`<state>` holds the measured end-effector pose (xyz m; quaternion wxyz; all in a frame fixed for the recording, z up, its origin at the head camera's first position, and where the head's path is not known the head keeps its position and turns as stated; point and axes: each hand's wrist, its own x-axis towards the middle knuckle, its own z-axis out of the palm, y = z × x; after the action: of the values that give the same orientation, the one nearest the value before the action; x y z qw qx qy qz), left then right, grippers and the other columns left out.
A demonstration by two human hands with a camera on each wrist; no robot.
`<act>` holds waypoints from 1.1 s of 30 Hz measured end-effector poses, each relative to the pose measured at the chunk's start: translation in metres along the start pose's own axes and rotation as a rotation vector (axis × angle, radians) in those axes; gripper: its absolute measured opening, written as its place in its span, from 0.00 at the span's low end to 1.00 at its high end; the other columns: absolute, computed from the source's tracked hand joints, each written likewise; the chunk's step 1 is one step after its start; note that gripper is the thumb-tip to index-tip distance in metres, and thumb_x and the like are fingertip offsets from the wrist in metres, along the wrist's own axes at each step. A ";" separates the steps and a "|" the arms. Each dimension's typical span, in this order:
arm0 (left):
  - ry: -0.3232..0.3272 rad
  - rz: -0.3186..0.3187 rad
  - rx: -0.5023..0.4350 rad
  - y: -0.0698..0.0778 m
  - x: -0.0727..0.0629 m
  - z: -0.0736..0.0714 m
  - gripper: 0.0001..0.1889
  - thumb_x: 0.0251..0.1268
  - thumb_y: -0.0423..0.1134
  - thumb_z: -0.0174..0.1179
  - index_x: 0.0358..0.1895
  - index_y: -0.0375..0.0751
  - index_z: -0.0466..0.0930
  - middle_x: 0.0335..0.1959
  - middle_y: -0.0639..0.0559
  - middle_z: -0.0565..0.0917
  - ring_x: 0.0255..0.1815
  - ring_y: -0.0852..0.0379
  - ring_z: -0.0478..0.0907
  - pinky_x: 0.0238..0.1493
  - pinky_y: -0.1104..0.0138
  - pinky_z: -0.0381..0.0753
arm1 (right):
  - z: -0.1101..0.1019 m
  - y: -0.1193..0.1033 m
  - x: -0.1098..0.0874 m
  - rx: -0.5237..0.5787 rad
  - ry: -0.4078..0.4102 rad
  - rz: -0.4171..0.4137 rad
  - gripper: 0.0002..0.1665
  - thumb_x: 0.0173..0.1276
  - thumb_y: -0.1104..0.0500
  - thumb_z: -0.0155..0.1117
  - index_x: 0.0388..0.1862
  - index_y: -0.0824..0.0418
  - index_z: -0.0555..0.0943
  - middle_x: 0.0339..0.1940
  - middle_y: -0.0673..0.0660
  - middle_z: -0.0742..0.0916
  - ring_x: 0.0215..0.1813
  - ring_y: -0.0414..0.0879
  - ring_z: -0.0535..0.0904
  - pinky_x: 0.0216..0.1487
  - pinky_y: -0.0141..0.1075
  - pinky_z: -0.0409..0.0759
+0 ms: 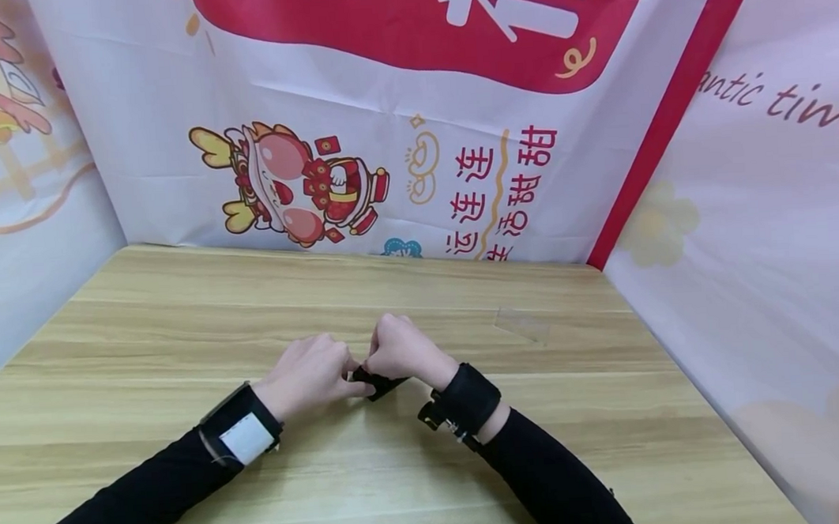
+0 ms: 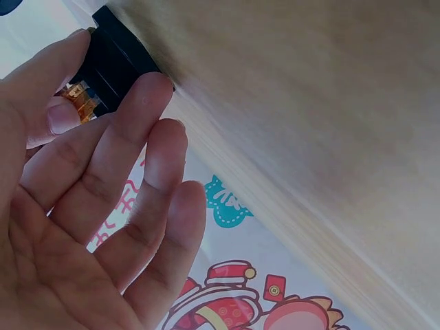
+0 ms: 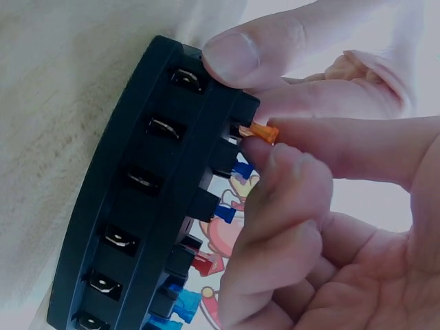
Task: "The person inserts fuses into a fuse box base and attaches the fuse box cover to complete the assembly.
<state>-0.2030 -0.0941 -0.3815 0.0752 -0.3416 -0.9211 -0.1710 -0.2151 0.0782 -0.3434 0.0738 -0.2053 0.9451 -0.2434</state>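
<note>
A black fuse block [image 3: 117, 185] stands tilted on the wooden table, with a row of metal terminals along one side. Colored blade fuses stick out of its other side: an orange fuse [image 3: 262, 132], a red fuse [image 3: 206, 262] and several blue ones. My left hand [image 1: 311, 374] grips one end of the block between thumb and fingers. At that same end, the right hand [image 1: 404, 348] pinches the orange fuse, its other fingers curled in. In the left wrist view, the left fingers partly cover the block [image 2: 113, 62].
The wooden table [image 1: 181, 330] reaches back to a printed cloth [image 1: 174, 196] hanging behind it. A clear, flat piece [image 1: 522, 324] lies on the table to the right of the hands. Cloth panels also hang at both sides.
</note>
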 end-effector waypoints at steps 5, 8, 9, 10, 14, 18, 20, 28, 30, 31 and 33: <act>0.000 0.006 0.009 0.001 0.000 0.000 0.25 0.53 0.56 0.72 0.09 0.55 0.69 0.08 0.67 0.54 0.12 0.68 0.54 0.14 0.70 0.51 | 0.003 0.000 -0.001 -0.022 0.021 -0.008 0.21 0.48 0.68 0.66 0.02 0.55 0.73 0.03 0.43 0.68 0.09 0.35 0.60 0.15 0.28 0.57; -0.002 0.009 0.013 0.001 0.001 0.001 0.24 0.54 0.55 0.72 0.10 0.55 0.70 0.08 0.67 0.54 0.12 0.68 0.54 0.15 0.70 0.52 | 0.004 0.000 -0.001 -0.024 0.024 -0.017 0.21 0.48 0.69 0.65 0.02 0.55 0.72 0.02 0.43 0.67 0.08 0.35 0.59 0.15 0.28 0.56; -0.001 0.009 0.014 0.002 0.001 0.001 0.24 0.54 0.55 0.72 0.10 0.55 0.70 0.08 0.67 0.54 0.12 0.68 0.54 0.15 0.70 0.52 | 0.004 0.001 -0.001 -0.025 0.026 -0.018 0.21 0.48 0.69 0.65 0.02 0.55 0.72 0.02 0.43 0.67 0.08 0.35 0.58 0.15 0.28 0.56; -0.002 0.009 0.014 0.002 0.001 0.001 0.23 0.54 0.55 0.72 0.10 0.55 0.71 0.08 0.67 0.54 0.12 0.68 0.54 0.15 0.70 0.52 | 0.004 0.001 -0.001 -0.030 0.028 -0.021 0.21 0.48 0.69 0.65 0.02 0.55 0.72 0.03 0.43 0.67 0.09 0.35 0.59 0.15 0.27 0.56; -0.006 0.002 0.015 0.002 0.001 0.000 0.22 0.54 0.55 0.73 0.11 0.55 0.73 0.09 0.66 0.54 0.12 0.68 0.55 0.15 0.70 0.52 | 0.004 0.001 0.000 -0.027 0.022 -0.017 0.19 0.50 0.68 0.67 0.04 0.56 0.77 0.04 0.43 0.72 0.10 0.35 0.63 0.16 0.28 0.60; -0.004 -0.004 0.017 0.003 0.002 0.000 0.24 0.53 0.55 0.73 0.10 0.55 0.70 0.09 0.67 0.54 0.12 0.68 0.54 0.14 0.70 0.51 | 0.003 0.001 0.001 -0.015 0.013 -0.015 0.15 0.52 0.67 0.70 0.09 0.57 0.82 0.06 0.44 0.77 0.13 0.37 0.69 0.19 0.28 0.66; -0.003 -0.005 0.020 0.004 0.002 0.000 0.25 0.53 0.55 0.73 0.09 0.55 0.68 0.09 0.67 0.53 0.12 0.68 0.54 0.14 0.70 0.51 | 0.002 0.002 0.001 -0.013 0.011 -0.020 0.13 0.52 0.67 0.72 0.11 0.58 0.84 0.07 0.44 0.78 0.14 0.38 0.71 0.20 0.28 0.68; 0.010 0.002 0.032 0.004 0.002 0.000 0.27 0.52 0.55 0.73 0.08 0.54 0.66 0.09 0.68 0.52 0.12 0.69 0.53 0.14 0.70 0.50 | 0.002 0.002 0.000 -0.006 0.013 -0.020 0.15 0.53 0.66 0.73 0.10 0.56 0.83 0.07 0.44 0.78 0.14 0.38 0.72 0.21 0.28 0.68; 0.012 0.003 0.035 0.004 0.002 0.000 0.27 0.52 0.55 0.73 0.08 0.54 0.66 0.09 0.68 0.52 0.12 0.69 0.53 0.13 0.70 0.50 | 0.001 0.002 0.000 -0.004 0.013 -0.019 0.15 0.53 0.66 0.72 0.09 0.56 0.83 0.07 0.44 0.78 0.14 0.38 0.71 0.20 0.28 0.68; 0.013 0.004 0.034 0.004 0.002 0.000 0.27 0.52 0.55 0.73 0.08 0.54 0.66 0.09 0.68 0.52 0.12 0.69 0.53 0.13 0.70 0.50 | 0.001 0.001 0.000 -0.001 0.013 -0.020 0.15 0.52 0.66 0.72 0.09 0.57 0.83 0.07 0.44 0.78 0.13 0.37 0.71 0.20 0.28 0.67; 0.012 0.005 0.031 0.004 0.002 0.000 0.27 0.53 0.55 0.73 0.08 0.54 0.66 0.09 0.68 0.52 0.12 0.69 0.53 0.14 0.71 0.50 | 0.001 0.001 0.000 0.001 0.015 -0.023 0.15 0.52 0.67 0.71 0.09 0.57 0.82 0.06 0.44 0.77 0.13 0.37 0.70 0.19 0.28 0.67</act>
<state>-0.2016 -0.0899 -0.3798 0.0864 -0.3419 -0.9223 -0.1583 -0.2151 0.0783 -0.3448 0.0640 -0.2142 0.9430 -0.2465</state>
